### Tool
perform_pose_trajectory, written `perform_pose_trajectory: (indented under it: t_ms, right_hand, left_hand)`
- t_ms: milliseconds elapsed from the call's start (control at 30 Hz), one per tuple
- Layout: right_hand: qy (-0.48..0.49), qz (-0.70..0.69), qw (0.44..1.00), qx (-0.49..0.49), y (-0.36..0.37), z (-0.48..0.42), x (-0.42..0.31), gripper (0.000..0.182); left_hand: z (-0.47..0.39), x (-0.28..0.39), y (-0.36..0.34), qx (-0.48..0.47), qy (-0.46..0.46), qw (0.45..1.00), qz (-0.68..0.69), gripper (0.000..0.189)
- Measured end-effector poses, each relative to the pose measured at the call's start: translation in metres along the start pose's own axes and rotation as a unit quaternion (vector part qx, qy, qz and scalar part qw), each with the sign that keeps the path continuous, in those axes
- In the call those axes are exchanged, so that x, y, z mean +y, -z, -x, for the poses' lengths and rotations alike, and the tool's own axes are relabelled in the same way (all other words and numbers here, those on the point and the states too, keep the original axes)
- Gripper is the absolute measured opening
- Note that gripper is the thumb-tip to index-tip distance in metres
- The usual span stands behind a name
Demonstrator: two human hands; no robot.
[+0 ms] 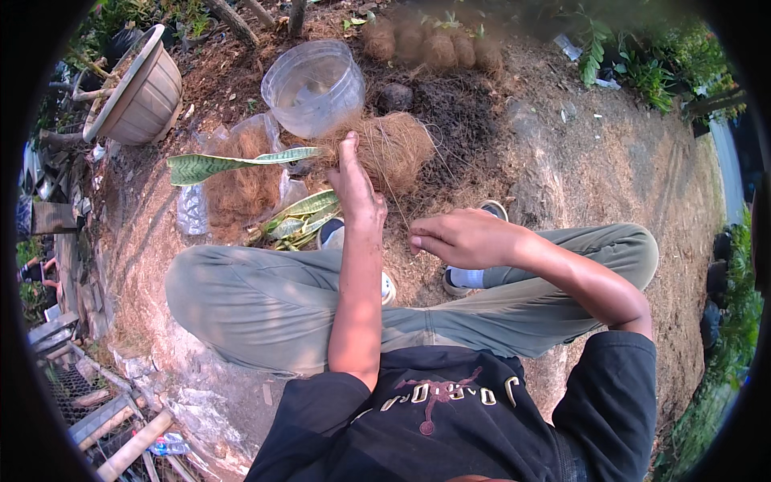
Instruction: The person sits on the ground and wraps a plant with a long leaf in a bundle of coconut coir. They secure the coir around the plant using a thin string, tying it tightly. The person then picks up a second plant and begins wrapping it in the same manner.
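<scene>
My left hand grips a ball of brown coconut fibre at its left end, thumb on top. A variegated snake plant leaf sticks out of the ball to the left. Thin string is wound around the fibre, and one strand runs down to my right hand, pinched between thumb and fingers. Beneath the ball lies dark soil. More snake plant leaves rest on the ground by my left shoe.
A clear plastic tub stands behind the ball. Left of it, loose coconut fibre lies on a plastic bag. A large ribbed planter stands at far left. Several fibre-wrapped balls line the back, with leafy plants at right.
</scene>
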State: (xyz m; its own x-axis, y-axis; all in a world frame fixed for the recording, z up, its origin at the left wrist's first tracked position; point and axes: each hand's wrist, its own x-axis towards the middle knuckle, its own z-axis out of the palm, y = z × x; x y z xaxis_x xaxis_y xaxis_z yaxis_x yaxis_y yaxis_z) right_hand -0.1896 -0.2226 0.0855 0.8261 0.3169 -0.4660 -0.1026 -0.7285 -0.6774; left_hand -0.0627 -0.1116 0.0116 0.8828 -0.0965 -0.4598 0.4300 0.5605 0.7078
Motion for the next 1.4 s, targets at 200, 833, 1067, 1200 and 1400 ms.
perform_pose_trajectory:
  t_ms: [200, 833, 1067, 1200, 1400]
  right_hand:
    - [-0.067, 0.176, 0.982, 0.019, -0.001, 0.003, 0.003, 0.029]
    - [0.067, 0.086, 0.993, -0.052, -0.003, 0.01, 0.007, 0.031]
    - [-0.006, 0.038, 0.999, -0.011, -0.019, -0.01, 0.018, 0.032]
    - [0.004, 0.035, 0.999, 0.029, -0.003, -0.021, 0.043, 0.033]
    - [0.008, -0.014, 0.999, 0.029, 0.003, -0.023, 0.047, 0.033]
  left_hand:
    - [0.004, 0.001, -0.005, 0.008, -0.096, 0.993, -0.062, 0.061]
    - [0.0, 0.007, 0.001, -0.026, -0.047, 0.998, -0.036, 0.05]
    - [0.011, 0.016, -0.004, -0.171, 0.152, 0.958, 0.171, 0.041]
    - [0.022, 0.023, -0.009, -0.274, 0.142, 0.938, 0.16, 0.053]
    - [0.019, 0.016, -0.004, -0.265, 0.079, 0.957, 0.093, 0.058]
